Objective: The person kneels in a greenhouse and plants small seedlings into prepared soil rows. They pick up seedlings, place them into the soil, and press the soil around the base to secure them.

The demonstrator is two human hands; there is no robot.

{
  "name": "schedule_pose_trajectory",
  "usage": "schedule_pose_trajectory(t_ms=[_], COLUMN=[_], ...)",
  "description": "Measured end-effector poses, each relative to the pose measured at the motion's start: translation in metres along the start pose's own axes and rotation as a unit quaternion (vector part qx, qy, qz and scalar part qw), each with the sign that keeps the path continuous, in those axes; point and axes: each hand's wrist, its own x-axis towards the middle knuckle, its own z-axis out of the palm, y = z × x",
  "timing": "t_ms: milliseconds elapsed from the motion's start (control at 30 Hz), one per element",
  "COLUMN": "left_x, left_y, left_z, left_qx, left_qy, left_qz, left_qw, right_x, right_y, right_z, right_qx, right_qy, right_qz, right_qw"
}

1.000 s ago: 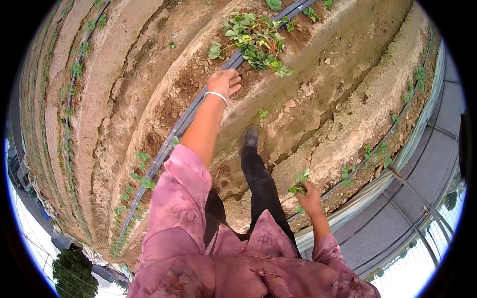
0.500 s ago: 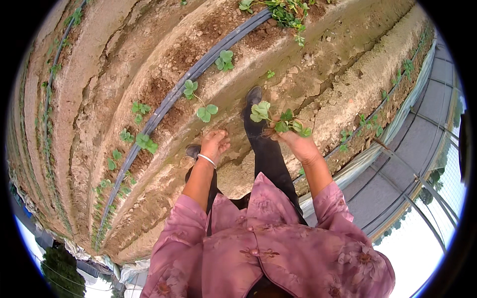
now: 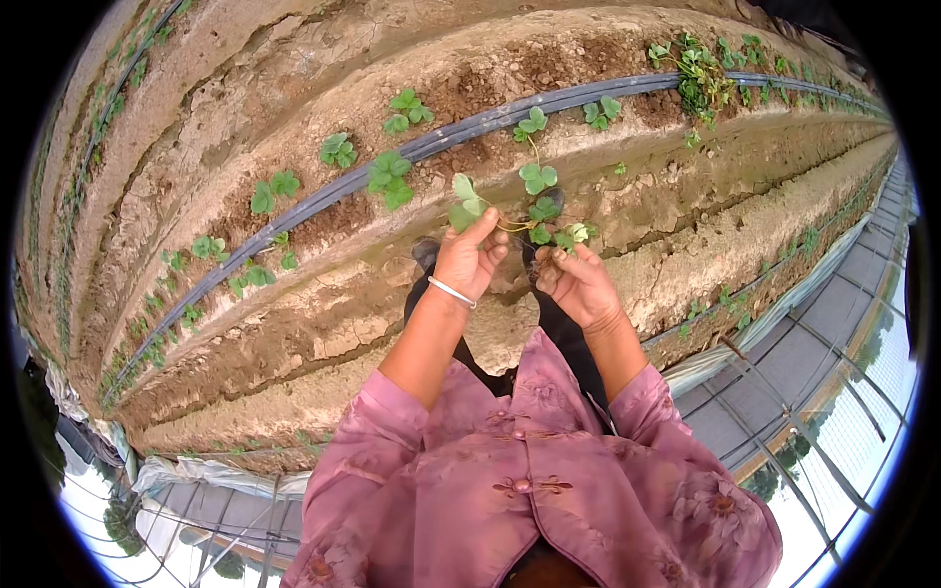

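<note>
My left hand (image 3: 470, 263) pinches a green seedling (image 3: 542, 209) by one pale leaf, and my right hand (image 3: 580, 286) has closed fingers around its lower end. I hold it aloft before the near edge of the soil bed (image 3: 470, 93); dark hoses (image 3: 578, 95) run along the bed, leafy plants (image 3: 701, 83) heaped toward its right end.

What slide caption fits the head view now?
Left hand and right hand hold a strawberry seedling near grey drip hoses along a soil ridge.

A thin-stemmed, leafy green seedling (image 3: 539, 234) is held sideways between left hand (image 3: 470, 264) and right hand (image 3: 580, 284).
</note>
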Motion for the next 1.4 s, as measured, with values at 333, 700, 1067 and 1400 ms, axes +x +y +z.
schedule_pose_trajectory(t_ms=[333, 700, 1067, 1400], left_x=[0.072, 0.179, 0.199, 0.201], left_y=[0.016, -0.001, 0.053, 0.062], left_z=[-0.088, -0.160, -0.123, -0.135], left_qx=[-0.131, -0.106, 0.190, 0.318], left_qy=[0.126, 0.095, 0.003, -0.118], left_qz=[0.076, 0.109, 0.259, 0.273], left_qw=[0.980, 0.984, 0.947, 0.900], right_x=[0.128, 0.236, 0.256, 0.260], right_y=[0.052, 0.065, 0.053, 0.041], right_z=[-0.025, -0.077, -0.037, -0.056], right_qx=[-0.147, -0.176, -0.420, -0.324], right_qy=[-0.006, -0.068, -0.053, -0.124], right_qz=[0.093, 0.094, -0.161, -0.220], right_qw=[0.985, 0.978, 0.892, 0.912])
